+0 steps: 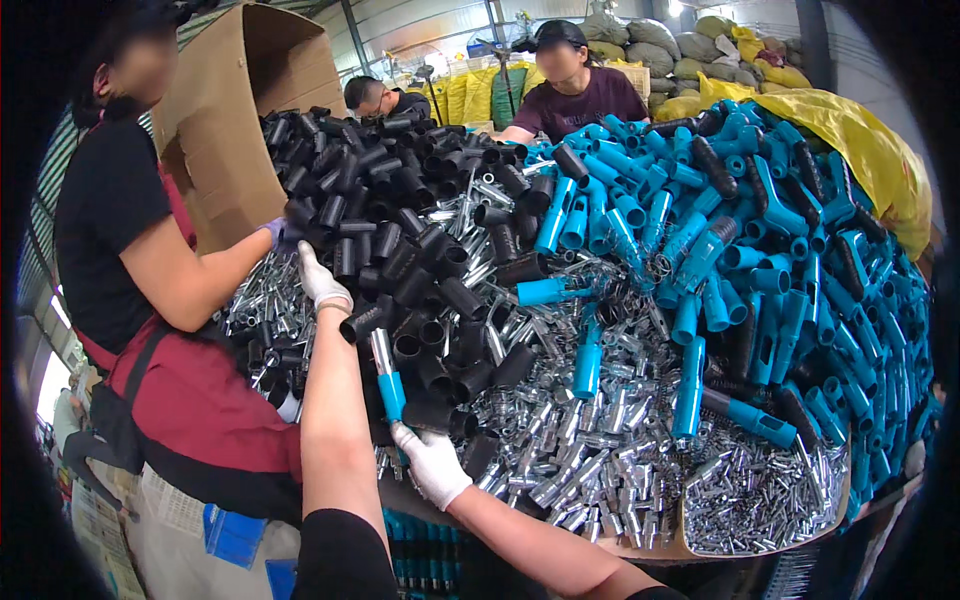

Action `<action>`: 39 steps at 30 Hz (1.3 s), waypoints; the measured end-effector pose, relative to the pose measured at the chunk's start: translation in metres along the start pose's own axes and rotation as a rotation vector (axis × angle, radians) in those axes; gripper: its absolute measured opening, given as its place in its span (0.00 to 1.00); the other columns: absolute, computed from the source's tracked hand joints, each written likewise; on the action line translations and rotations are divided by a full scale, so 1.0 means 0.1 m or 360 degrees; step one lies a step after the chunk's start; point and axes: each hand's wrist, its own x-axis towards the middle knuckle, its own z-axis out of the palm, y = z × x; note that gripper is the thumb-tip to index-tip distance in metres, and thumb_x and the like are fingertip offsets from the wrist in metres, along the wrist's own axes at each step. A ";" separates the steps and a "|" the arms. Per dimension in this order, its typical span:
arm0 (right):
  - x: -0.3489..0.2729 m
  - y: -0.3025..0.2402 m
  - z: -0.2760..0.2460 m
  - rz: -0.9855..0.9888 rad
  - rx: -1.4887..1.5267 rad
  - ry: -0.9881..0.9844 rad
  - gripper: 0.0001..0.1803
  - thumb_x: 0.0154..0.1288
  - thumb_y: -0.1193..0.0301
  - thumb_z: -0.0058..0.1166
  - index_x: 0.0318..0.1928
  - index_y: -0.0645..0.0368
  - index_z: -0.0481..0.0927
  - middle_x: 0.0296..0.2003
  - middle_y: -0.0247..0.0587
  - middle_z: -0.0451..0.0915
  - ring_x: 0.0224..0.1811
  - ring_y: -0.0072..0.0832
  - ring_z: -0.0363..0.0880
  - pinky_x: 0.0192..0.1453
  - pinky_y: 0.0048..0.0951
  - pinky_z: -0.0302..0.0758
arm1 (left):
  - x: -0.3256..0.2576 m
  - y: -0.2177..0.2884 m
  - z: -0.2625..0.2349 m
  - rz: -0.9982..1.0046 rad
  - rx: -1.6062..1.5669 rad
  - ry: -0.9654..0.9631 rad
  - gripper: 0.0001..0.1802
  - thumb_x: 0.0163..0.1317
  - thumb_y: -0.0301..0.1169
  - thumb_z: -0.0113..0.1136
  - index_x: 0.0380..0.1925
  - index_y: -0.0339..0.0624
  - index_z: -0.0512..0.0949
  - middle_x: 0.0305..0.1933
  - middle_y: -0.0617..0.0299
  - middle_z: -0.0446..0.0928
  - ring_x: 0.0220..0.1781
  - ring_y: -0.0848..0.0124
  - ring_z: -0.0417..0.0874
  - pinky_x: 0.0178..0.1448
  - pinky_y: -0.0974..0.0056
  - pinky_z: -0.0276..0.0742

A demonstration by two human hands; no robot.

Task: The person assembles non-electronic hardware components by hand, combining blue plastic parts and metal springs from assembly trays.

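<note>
My right hand [435, 470], in a white glove, is closed round the lower end of a blue handle with a shiny metal tube [381, 352] at its top. The tool stands tilted in front of the black heap. Farther up, my left hand [322, 280], also gloved in white, reaches to the left edge of a heap of black plastic sleeves [400, 262]. Its visible fingers are stretched out, their tips partly hidden against the sleeves. Loose metal rods [262, 310] lie left of that hand.
Blue handles [770, 300] heap up on the right, silver metal parts [590, 480] in front. A tray of small pins [765, 500] sits at the near right. A tipped cardboard box [225, 130] stands behind. A co-worker [110, 220] reaches in at left; two people work opposite.
</note>
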 end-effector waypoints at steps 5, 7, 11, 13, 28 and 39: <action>-0.03 0.03 0.06 -0.0164 -0.0037 0.0193 0.22 0.71 0.55 0.54 0.48 0.64 0.80 0.33 0.43 0.82 0.32 0.29 0.74 0.42 0.34 0.73 | -0.22 0.12 0.71 -0.0185 -0.0301 -0.0711 0.36 0.61 0.57 0.62 0.59 0.41 0.75 0.60 0.60 0.76 0.52 0.64 0.80 0.58 0.58 0.76; -0.01 0.05 0.03 0.0014 -0.0104 -0.0022 0.21 0.72 0.57 0.53 0.50 0.64 0.79 0.34 0.43 0.82 0.31 0.27 0.74 0.40 0.33 0.74 | -0.10 0.16 1.13 -0.0084 0.0223 -0.0971 0.33 0.62 0.55 0.62 0.58 0.43 0.76 0.59 0.59 0.77 0.54 0.65 0.80 0.60 0.60 0.74; 0.03 0.12 -0.03 0.0110 -0.0018 0.0003 0.20 0.73 0.58 0.51 0.48 0.65 0.79 0.31 0.47 0.82 0.30 0.28 0.77 0.34 0.32 0.74 | -0.68 -0.05 1.95 0.0377 0.0506 -0.0761 0.38 0.60 0.53 0.65 0.60 0.34 0.74 0.59 0.56 0.78 0.59 0.66 0.77 0.65 0.63 0.67; 0.07 0.31 -0.12 0.0212 -0.0124 -0.0057 0.18 0.71 0.61 0.52 0.48 0.65 0.80 0.35 0.50 0.84 0.34 0.33 0.81 0.38 0.34 0.76 | -1.14 -0.01 2.23 0.0312 0.0766 -0.1022 0.39 0.58 0.49 0.67 0.60 0.29 0.72 0.60 0.51 0.78 0.59 0.65 0.78 0.64 0.64 0.68; -0.04 -0.30 -0.15 0.0275 -0.0007 -0.0005 0.15 0.72 0.58 0.54 0.43 0.58 0.79 0.28 0.31 0.76 0.17 0.18 0.66 0.20 0.25 0.63 | -1.13 0.92 0.97 0.1382 0.1153 -0.1007 0.18 0.65 0.36 0.59 0.47 0.34 0.82 0.52 0.49 0.82 0.57 0.59 0.81 0.63 0.60 0.71; -0.01 -0.10 -0.10 0.0243 0.0184 0.0011 0.12 0.72 0.59 0.55 0.45 0.54 0.78 0.34 0.31 0.76 0.32 0.19 0.69 0.37 0.26 0.70 | -1.13 0.56 -0.94 0.0543 0.1542 -0.0109 0.30 0.68 0.49 0.54 0.56 0.33 0.77 0.58 0.47 0.79 0.60 0.57 0.79 0.64 0.57 0.69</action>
